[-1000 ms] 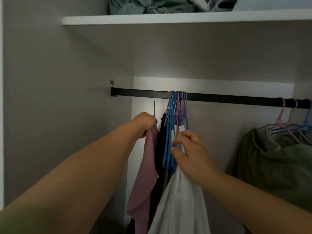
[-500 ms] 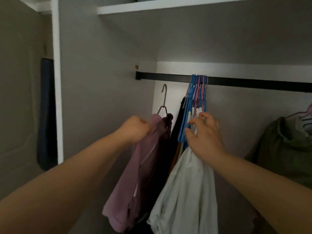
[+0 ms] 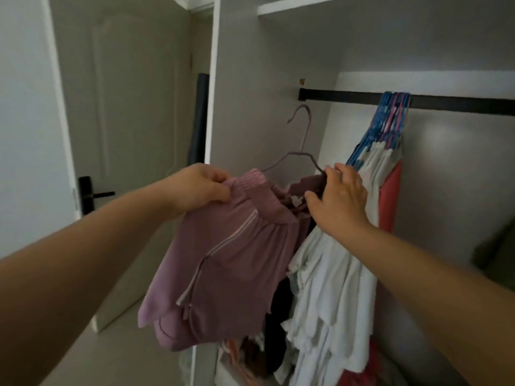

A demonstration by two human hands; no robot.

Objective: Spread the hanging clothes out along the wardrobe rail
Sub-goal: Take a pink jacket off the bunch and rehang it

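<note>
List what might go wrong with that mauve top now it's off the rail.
The mauve top sits bunched on its hanger, held only by the left hand and right hand; it may slip off. The free hook could snag the white clothes. The crammed blue hangers on the rail might tangle.

Both your arms reach forward, bare. Left hand (image 3: 200, 188) fingers curled, pinching; right hand (image 3: 338, 201) fingers curled, gripping, thumb spread.

mauve jacket (image 3: 237, 263), pale zip stripe | black rail (image 3: 451, 103) | blue-pink hangers (image 3: 390, 121) | white clothes (image 3: 334, 288)
</note>
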